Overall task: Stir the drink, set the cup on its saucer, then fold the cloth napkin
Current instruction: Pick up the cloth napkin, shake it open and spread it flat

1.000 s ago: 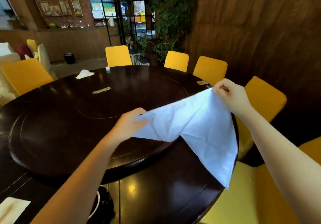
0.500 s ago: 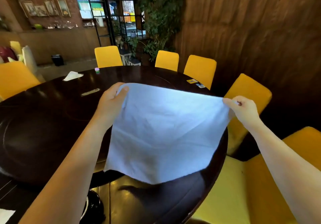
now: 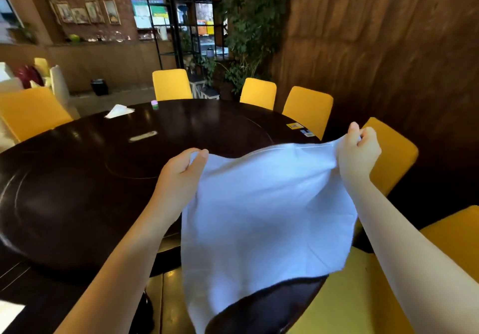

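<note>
A pale blue-white cloth napkin (image 3: 261, 212) hangs spread out in the air above the near right part of the dark round table (image 3: 77, 178). My left hand (image 3: 181, 175) pinches its upper left corner. My right hand (image 3: 359, 152) pinches the upper right corner, and the top edge sags a little between them. The lower edge drapes down toward the table's rim. A dark cup or saucer (image 3: 147, 310) is partly visible at the bottom, mostly hidden behind my left forearm.
Yellow chairs (image 3: 307, 108) ring the table, one close on my right (image 3: 388, 157). On the far side lie a folded white napkin (image 3: 119, 111), a small pink-and-green item (image 3: 154, 104) and a pale strip (image 3: 143, 135). Cards (image 3: 295, 126) sit near the right rim. White paper (image 3: 10, 313) lies bottom left.
The napkin went from a loose diagonal hold to being stretched flat between both hands. My left hand first rose with its corner, then both hands lowered and the cloth billowed toward me.
</note>
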The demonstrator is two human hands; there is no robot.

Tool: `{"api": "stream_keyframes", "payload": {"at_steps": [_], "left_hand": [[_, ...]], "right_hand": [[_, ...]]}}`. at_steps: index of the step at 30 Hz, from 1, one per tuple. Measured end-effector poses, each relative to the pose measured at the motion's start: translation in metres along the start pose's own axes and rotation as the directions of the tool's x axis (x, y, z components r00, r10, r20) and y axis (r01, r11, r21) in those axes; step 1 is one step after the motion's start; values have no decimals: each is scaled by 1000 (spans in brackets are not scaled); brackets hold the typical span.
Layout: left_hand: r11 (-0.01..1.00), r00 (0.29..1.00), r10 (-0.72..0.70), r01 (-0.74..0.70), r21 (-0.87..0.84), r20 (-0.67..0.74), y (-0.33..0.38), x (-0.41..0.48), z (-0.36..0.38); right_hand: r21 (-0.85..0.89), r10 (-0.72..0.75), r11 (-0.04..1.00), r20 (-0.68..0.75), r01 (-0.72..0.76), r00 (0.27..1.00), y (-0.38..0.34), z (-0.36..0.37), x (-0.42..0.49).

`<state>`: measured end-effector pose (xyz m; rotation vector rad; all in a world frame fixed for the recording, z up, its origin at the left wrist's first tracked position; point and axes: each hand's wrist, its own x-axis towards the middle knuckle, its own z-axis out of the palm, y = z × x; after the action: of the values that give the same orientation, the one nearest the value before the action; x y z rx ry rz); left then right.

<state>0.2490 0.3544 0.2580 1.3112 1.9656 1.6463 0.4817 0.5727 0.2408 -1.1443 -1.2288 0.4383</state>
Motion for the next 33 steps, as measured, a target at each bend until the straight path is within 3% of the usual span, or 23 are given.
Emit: {"api": "stream_keyframes", "payload": {"at_steps": [6, 10, 14, 21, 25, 26, 28, 29, 31, 32, 33], "left_hand": [[963, 979, -196, 201, 182, -49, -67, 22, -19], [894, 966, -255, 250, 372, -37, -122, 42, -38], [838, 936, -351, 322, 441, -17, -168, 68, -55], [763, 888, -445, 443, 470, -113, -243, 141, -57], [670, 817, -510, 573, 471, -269, -277, 169, -37], [644, 803, -498, 595, 481, -327, -283, 169, -28], [651, 850, -367, 524, 549, -377, -293, 159, -2], [674, 892, -308, 450, 586, -331, -297, 150, 14], [709, 938, -316, 335, 621, -144, -304, 128, 48], [699, 929, -366, 315, 642, -58, -310, 116, 61], [669, 910, -415, 303, 679, 3, -317, 106, 70]], "right_hand": [[-88, 32, 996, 118, -22, 992, 21, 54, -19], [-167, 13, 986, 244, 29, 970, 42, 99, -34], [-271, -11, 955, 367, 118, 930, 56, 158, -42], [-455, -30, 829, 543, 324, 839, 91, 260, -44], [-560, -23, 675, 635, 481, 772, 110, 299, -48], [-531, -50, 661, 674, 530, 737, 112, 305, -54], [-333, -116, 742, 791, 581, 601, 116, 314, -82], [-195, -136, 797, 864, 571, 485, 119, 316, -104], [-19, -92, 804, 983, 595, 156, 123, 316, -157], [32, -54, 777, 998, 629, 16, 129, 315, -181], [66, -27, 757, 997, 650, -70, 135, 314, -202]]}}
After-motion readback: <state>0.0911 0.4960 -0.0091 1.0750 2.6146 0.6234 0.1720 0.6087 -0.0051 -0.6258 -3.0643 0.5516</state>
